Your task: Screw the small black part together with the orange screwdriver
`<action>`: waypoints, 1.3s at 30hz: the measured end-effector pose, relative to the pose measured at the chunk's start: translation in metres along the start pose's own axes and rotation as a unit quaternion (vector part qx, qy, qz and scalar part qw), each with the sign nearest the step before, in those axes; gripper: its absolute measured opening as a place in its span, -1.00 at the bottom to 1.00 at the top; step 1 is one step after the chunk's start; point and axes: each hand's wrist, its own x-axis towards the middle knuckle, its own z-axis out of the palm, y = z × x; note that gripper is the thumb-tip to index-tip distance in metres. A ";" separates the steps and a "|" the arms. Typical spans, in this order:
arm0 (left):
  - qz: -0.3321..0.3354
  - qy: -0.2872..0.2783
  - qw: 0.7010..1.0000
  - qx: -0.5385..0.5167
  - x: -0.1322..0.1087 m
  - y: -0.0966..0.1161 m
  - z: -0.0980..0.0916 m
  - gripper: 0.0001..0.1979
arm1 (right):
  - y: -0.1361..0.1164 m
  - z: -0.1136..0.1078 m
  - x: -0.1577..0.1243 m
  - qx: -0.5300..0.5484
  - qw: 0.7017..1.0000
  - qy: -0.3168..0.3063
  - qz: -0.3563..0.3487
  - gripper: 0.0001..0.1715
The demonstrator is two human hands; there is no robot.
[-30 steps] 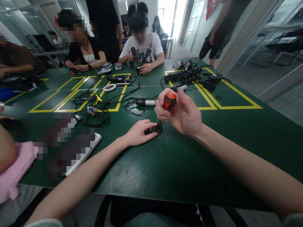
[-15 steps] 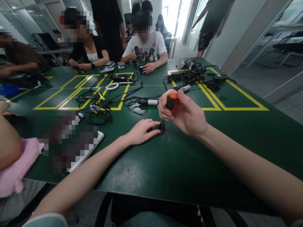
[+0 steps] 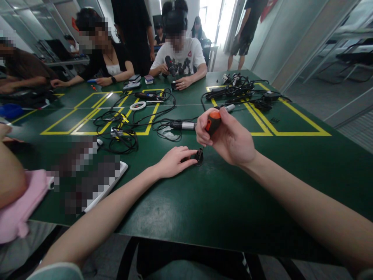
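My right hand is closed round the orange and dark handle of a screwdriver, held slanting down to the left. Its thin shaft shows only in part below my fingers, close to a small black round part on the green table. The thumb and fingertips of my left hand pinch that part from its left side. A narrow upright metallic piece shows on top of the part. Whether the screwdriver's tip touches it I cannot tell.
Coiled black cables and a silver and black cylindrical tool lie beyond my hands. A cable heap is at the back right. Blurred-out flat items with white edges lie left. Across the table a person holds a black tool.
The screwdriver handle in my right hand has turned and tilted, and some shaft now shows. My left hand stays put. A co-worker at the far left has stretched an arm out sideways.
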 end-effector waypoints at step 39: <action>0.003 0.000 1.000 0.000 0.000 0.000 0.000 -0.62 | 0.002 0.001 -0.002 0.010 1.000 -0.013 -0.010 -0.43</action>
